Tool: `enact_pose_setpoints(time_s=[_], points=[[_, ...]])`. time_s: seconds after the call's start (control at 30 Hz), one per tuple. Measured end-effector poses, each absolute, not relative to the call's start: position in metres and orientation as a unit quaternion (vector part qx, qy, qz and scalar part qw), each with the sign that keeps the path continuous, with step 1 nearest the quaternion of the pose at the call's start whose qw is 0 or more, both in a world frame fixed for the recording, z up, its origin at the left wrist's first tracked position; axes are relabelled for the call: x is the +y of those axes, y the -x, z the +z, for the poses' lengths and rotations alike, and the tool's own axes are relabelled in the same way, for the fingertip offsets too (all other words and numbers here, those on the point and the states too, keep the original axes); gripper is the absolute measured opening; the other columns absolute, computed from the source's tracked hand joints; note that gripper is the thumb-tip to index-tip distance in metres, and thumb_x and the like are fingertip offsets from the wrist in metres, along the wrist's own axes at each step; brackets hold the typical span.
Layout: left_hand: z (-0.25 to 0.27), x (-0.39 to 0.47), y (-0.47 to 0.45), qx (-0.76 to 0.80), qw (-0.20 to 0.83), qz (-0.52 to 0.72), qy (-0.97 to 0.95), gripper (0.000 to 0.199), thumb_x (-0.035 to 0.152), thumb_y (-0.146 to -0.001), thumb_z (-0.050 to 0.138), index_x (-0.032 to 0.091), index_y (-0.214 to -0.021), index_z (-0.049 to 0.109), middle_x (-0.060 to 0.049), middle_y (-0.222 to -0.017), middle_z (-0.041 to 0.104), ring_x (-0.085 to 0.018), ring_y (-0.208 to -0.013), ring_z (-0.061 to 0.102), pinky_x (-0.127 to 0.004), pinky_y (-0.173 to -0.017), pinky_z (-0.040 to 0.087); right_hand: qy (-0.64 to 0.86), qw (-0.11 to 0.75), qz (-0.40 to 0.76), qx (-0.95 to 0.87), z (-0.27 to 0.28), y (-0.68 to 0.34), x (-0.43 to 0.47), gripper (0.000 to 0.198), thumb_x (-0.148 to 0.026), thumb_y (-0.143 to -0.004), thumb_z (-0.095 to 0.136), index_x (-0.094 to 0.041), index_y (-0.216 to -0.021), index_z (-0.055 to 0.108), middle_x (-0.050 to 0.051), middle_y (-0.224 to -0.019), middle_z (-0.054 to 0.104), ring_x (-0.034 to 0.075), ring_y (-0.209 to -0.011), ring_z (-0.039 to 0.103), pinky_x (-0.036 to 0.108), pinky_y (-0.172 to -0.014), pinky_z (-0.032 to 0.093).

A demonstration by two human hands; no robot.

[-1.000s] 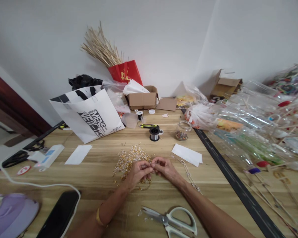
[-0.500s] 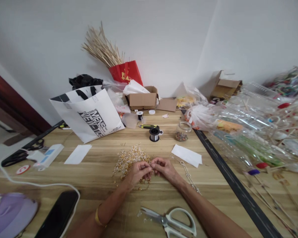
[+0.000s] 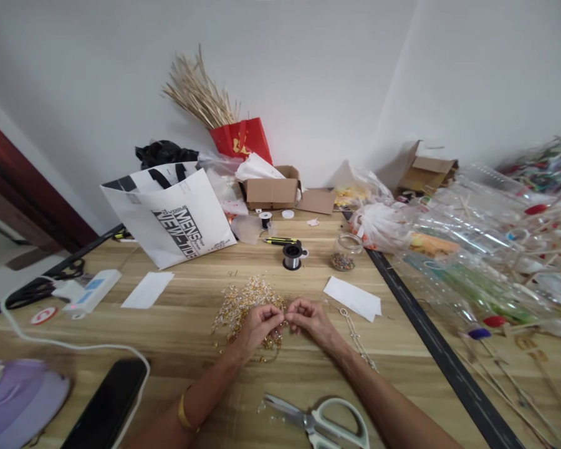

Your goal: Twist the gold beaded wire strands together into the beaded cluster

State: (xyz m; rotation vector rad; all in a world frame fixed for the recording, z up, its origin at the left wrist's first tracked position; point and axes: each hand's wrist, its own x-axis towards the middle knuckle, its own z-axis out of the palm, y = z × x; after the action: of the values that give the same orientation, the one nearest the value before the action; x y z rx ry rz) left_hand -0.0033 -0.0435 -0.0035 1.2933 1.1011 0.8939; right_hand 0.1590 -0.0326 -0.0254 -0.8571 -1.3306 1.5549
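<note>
My left hand (image 3: pixel 258 325) and my right hand (image 3: pixel 310 318) meet fingertip to fingertip over the wooden table (image 3: pixel 191 337). Both pinch part of a tangled piece of gold wire and clear beads (image 3: pixel 245 302), which spreads out to the left behind my left hand. What sits exactly between the fingertips is too small to make out. A beaded chain (image 3: pixel 355 337) lies just right of my right wrist. White-handled scissors (image 3: pixel 322 421) lie shut near the table's front edge, between my forearms.
A wire spool (image 3: pixel 292 255), a bead jar (image 3: pixel 345 252) and a yellow-black cutter (image 3: pixel 280 241) stand behind the beadwork. White paper slips (image 3: pixel 353 297) lie on either side. A white shopping bag (image 3: pixel 172 215), cardboard boxes (image 3: pixel 272 190), a power strip (image 3: pixel 86 293), a phone (image 3: pixel 105 405) and plastic-wrapped sticks (image 3: pixel 486 249) surround them.
Both hands stay pinched together on the beadwork, shifting only slightly. The camera has tilted a little, so everything sits a bit lower in view.
</note>
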Motion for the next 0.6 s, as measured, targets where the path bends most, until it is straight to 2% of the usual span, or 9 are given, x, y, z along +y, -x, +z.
enact_pose_setpoints(time_s=[0.3, 0.6], points=[[-0.0073, -0.0414, 0.0042, 0.471, 0.561, 0.391, -0.556, 0.031, 0.043, -0.066, 0.066, 0.013, -0.064, 0.059, 0.002, -0.049, 0.056, -0.008, -0.044, 0.050, -0.019, -0.045, 0.041, 0.341, 0.436, 0.626, -0.549, -0.0285, -0.1605, -0.0318, 0.028, -0.042, -0.070, 0.068, -0.015, -0.074, 0.063, -0.002, -0.056, 0.059, 0.010, -0.049, 0.053, 0.023, -0.050, 0.045], [-0.0073, -0.0433, 0.0034, 0.456, 0.550, 0.373, -0.592, 0.028, 0.039, -0.068, 0.064, 0.012, -0.065, 0.060, 0.000, -0.053, 0.056, -0.009, -0.047, 0.050, -0.019, -0.048, 0.040, 0.331, 0.434, 0.642, -0.539, -0.0286, -0.1606, -0.0301, 0.029, -0.037, -0.067, 0.072, -0.015, -0.081, 0.060, -0.003, -0.058, 0.058, 0.008, -0.047, 0.052, 0.021, -0.049, 0.043]])
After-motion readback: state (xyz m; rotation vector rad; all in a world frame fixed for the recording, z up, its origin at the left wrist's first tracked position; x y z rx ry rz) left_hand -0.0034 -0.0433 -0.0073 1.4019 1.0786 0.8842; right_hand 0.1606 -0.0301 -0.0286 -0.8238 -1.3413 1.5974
